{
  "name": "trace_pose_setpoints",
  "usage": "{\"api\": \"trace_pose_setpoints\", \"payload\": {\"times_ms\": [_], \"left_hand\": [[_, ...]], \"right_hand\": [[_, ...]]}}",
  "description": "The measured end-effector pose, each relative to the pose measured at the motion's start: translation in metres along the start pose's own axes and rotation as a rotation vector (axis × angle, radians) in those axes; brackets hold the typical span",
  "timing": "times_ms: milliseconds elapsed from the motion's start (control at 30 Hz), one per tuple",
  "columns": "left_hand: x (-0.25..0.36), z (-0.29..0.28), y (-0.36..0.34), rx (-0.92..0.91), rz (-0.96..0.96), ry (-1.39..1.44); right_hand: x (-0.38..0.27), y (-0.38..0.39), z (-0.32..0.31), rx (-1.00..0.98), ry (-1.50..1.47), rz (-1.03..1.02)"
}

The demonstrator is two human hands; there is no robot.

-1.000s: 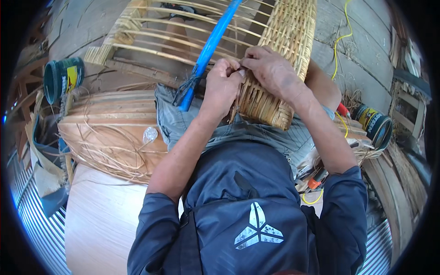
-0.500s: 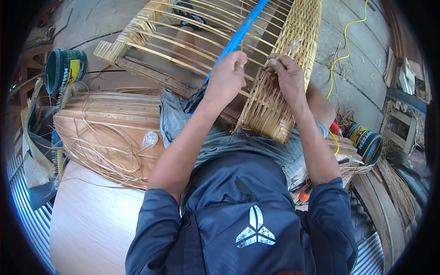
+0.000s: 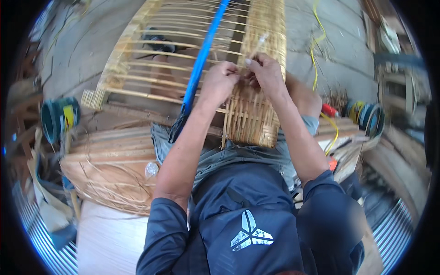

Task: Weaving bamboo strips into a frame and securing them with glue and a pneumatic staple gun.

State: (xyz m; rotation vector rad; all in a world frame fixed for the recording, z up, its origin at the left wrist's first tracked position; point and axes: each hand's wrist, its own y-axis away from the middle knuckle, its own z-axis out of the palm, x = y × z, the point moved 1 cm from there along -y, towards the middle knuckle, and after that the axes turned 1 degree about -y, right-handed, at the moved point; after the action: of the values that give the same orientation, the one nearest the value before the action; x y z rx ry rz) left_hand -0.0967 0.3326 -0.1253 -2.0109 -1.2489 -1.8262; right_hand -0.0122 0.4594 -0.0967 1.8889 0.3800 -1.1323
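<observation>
Both hands meet at the top of the woven strip: the left hand [image 3: 220, 82] is pressed closed against the rattan panel [image 3: 254, 110], and the right hand [image 3: 266, 75] pinches a thin pale strand [image 3: 258, 46] that rises beyond its fingers. Weaving looks mid-row; the next pass likely calls for threading that strand between the upright ribs and pulling it snug. Beneath the hands the panel is tight and tan, and left of them the frame's bare slats [image 3: 156, 68] stay open, crossed by a blue rod [image 3: 201, 59].

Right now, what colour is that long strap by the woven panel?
The long flat strap is bright blue, clearest in the head view.
</observation>
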Motion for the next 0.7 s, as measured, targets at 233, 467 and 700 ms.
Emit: {"api": "trace_pose_setpoints", "payload": {"times_ms": [233, 467, 700], "left_hand": [[0.001, -0.03, -0.011, -0.19, -0.215, 0.144], [-0.001, -0.015, -0.025, -0.257, -0.267, 0.073], [0.012, -0.015, -0.012, -0.187, -0.238, 0.035]], "right_hand": [[0.026, 0.129, -0.179, 0.627, 0.154, -0.229], [0.16, 0.322, -0.246, 1.155, 0.117, 0.198], [0.291, 0.344, -0.177, 0.771, 0.513, 0.466]]}}
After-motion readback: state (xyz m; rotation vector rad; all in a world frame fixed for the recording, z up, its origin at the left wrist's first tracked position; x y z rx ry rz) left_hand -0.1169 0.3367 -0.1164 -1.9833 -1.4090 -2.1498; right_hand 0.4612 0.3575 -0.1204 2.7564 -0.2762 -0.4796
